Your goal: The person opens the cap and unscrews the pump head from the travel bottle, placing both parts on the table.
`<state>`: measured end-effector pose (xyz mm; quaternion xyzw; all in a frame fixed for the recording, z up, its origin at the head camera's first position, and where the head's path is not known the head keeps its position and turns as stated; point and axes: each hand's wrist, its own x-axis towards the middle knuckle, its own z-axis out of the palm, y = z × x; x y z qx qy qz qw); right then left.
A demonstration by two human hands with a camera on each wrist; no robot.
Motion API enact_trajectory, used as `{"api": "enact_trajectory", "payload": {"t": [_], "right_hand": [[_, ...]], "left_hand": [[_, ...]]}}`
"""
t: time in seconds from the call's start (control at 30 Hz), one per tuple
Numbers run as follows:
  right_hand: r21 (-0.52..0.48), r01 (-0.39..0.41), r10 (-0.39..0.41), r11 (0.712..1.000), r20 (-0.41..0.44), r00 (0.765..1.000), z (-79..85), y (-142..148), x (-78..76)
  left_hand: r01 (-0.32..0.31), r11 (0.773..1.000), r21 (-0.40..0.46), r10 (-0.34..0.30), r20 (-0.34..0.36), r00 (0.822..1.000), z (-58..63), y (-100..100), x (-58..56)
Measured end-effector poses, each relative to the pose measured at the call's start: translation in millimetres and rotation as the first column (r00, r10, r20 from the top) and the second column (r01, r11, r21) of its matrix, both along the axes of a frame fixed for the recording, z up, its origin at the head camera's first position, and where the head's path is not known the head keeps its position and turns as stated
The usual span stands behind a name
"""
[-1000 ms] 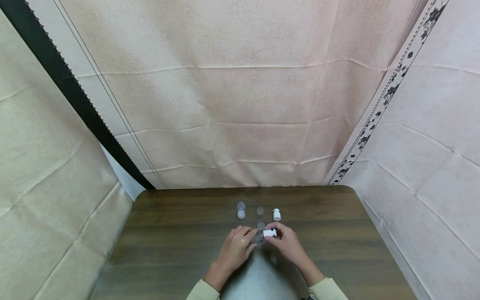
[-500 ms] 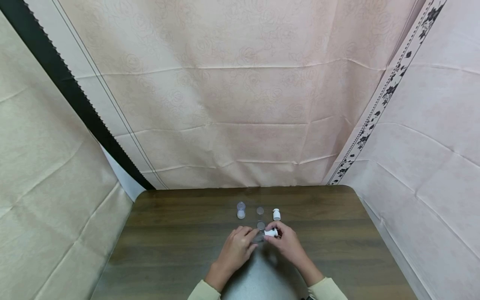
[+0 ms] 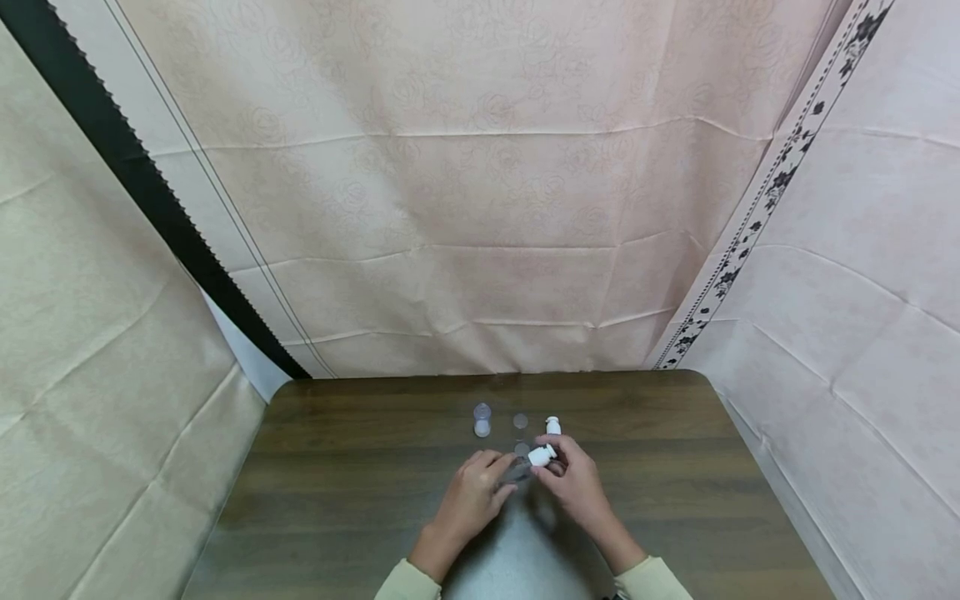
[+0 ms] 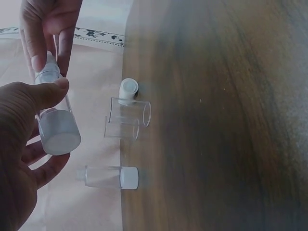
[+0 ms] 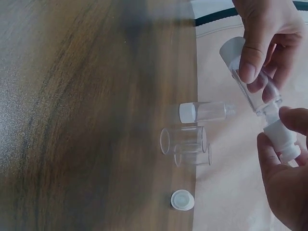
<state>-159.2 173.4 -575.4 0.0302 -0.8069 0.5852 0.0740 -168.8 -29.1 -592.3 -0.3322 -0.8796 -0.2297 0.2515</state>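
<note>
My left hand [image 3: 468, 498] grips a clear bottle with a white base [image 5: 233, 50]; its thumb and fingers lie round the body. In the right wrist view the bottle is tilted. My right hand [image 3: 577, 483] pinches a white pump top [image 5: 279, 136] at the bottle's mouth. The two parts meet or nearly meet there; how far they are joined I cannot tell. A second clear bottle with a white base [image 5: 207, 111] stands upright on the table, its neck uncovered. Another white pump top [image 3: 552, 426] stands farther right, near my right fingers.
Two clear open-ended caps [image 5: 183, 140] [image 5: 192, 155] stand on the table between the standing bottle and the loose pump top. The brown wooden table [image 3: 337, 467] ends at a far edge just beyond these things. Pale cloth [image 3: 480, 208] hangs behind and at both sides.
The pump top in my right hand has tilted from nearly level to slanting and shifted slightly away from me. My right fingers have moved with it. My left hand has hardly moved.
</note>
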Motion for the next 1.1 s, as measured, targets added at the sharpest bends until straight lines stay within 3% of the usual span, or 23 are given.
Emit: {"api": "enact_trajectory", "payload": {"t": [0.27, 0.53, 0.7, 0.87, 1.1], "right_hand": [[-0.023, 0.025, -0.027, 0.999, -0.073, 0.997, 4.5, 4, -2.8], [-0.123, 0.021, -0.028, 0.992, -0.063, 0.998, 0.3, 9, -6.4], [0.021, 0.030, -0.026, 0.999, -0.156, 0.987, -2.7, 15, -9.5], [0.197, 0.053, -0.005, 0.979, -0.238, 0.971, -9.2, 23, -15.8], [0.266, 0.002, 0.035, 0.964, -0.135, 0.990, -16.6, 32, -26.4]], "left_hand": [[-0.025, 1.000, 0.011, 0.024, 0.061, 0.998, 3.1, -4, 0.1], [-0.021, 0.999, 0.046, 0.020, 0.014, 1.000, 3.1, -9, -1.8], [-0.031, 0.998, 0.051, 0.030, 0.015, 0.999, 1.3, -11, -3.5], [-0.042, 0.998, 0.053, 0.041, 0.014, 0.999, 1.3, -13, -3.3], [-0.040, 0.997, 0.068, 0.038, 0.029, 0.999, 3.6, -15, -3.0]]}}
